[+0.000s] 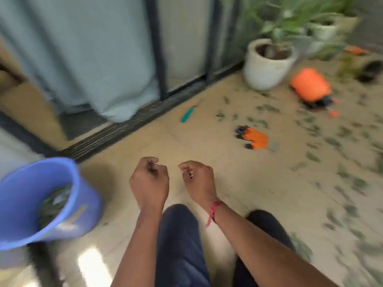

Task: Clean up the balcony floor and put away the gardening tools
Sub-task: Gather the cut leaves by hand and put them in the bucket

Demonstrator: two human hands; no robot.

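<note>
Blurred leaves [312, 157], edge-cropped bucket [87, 201]

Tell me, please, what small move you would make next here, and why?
Probably reach the right hand out to the scattered leaves on its right. Both it and the left hand are curled and appear to hold nothing, leaves litter the floor, and the blue bucket, already holding some leaves, stands close on the left.

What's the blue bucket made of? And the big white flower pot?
The blue bucket looks like plastic: it is one bright, even colour, with a thin rim and a smooth, slightly shiny wall. The white flower pot looks like ceramic or cement: it has a thick rim and a dull off-white surface. The blur leaves that one open.
</note>
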